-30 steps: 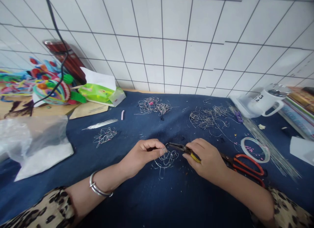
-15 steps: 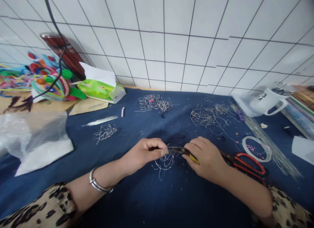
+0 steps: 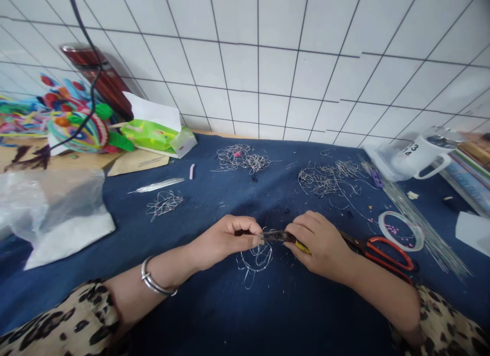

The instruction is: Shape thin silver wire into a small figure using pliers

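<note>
Between thumb and forefinger, my left hand [image 3: 229, 239] pinches a looped silver wire piece [image 3: 255, 268], whose curls hang below the fingertips. My right hand [image 3: 319, 243] is wrapped round yellow-handled pliers [image 3: 278, 236]. The jaws of the pliers point left and touch the wire beside my left fingertips; the exact grip point is too small to tell. Behind my hands lie tangled wire heaps, one at the centre [image 3: 243, 159] and one to the right [image 3: 329, 177]. A smaller wire bundle [image 3: 164, 205] rests at the left.
Red-handled scissors [image 3: 390, 254] lie right of my right hand, by a round dish [image 3: 401, 231] of pink beads and long straight wires [image 3: 429, 228]. A white mug [image 3: 429, 154] stands back right. Plastic bags [image 3: 57, 218] and a green tissue pack [image 3: 153, 136] are at left.
The view has shifted slightly. The hanging wire loops have swung a little lower, and the pliers have turned slightly at my left fingertips. Both hands keep their holds.
</note>
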### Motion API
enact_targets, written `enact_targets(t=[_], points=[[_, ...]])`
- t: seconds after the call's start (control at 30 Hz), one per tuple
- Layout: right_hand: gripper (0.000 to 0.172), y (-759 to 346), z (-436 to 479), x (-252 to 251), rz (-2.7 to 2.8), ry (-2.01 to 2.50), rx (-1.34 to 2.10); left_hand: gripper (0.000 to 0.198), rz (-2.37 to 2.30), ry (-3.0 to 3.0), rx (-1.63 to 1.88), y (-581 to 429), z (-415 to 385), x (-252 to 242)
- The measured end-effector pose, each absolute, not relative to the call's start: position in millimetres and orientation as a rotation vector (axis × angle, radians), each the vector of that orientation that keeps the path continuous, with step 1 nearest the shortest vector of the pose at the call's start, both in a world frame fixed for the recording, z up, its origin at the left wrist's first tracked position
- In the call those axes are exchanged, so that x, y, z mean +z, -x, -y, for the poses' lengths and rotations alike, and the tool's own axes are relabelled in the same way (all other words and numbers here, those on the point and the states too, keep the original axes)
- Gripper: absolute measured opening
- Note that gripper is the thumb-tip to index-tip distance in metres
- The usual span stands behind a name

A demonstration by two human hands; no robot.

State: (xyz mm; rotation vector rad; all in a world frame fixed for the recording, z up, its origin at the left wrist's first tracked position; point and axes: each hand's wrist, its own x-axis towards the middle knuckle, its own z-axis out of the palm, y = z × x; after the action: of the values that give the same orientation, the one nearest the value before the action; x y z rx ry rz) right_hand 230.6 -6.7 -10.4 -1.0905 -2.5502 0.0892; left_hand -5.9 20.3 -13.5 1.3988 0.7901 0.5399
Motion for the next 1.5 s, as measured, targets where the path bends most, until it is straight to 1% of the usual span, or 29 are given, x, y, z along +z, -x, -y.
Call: enact_targets(t=[0.37,0.53,0.8,0.9,1.07,1.27,1.5], points=[[0.019,-236,2,-8,2.699,1.025,-0.127,0.014,-0.775,-1.457,0.460,6,-20,-7],[0.017,-233,4,-2,2.700,1.023,-0.215,0.016,-0.777,-1.482,0.431,6,-20,-6],[0.020,-231,10,-3,2.729,1.092,-0.309,0.013,-0.786,-1.392,0.464,6,-19,-9],[0.020,-229,13,-8,2.693,1.168,-0.218,0.015,-0.810,-1.383,0.489,6,-19,-10],[0.017,-224,18,-13,2.578,1.347,0.112,0.013,-0.903,-1.597,0.583,5,-18,-12],[0.017,-218,24,-12,2.442,1.438,0.488,0.011,-0.985,-1.878,0.689,4,-15,-11],[0.021,-215,26,-6,2.366,1.550,0.679,0.013,-0.985,-2.026,0.768,4,-13,-9]])
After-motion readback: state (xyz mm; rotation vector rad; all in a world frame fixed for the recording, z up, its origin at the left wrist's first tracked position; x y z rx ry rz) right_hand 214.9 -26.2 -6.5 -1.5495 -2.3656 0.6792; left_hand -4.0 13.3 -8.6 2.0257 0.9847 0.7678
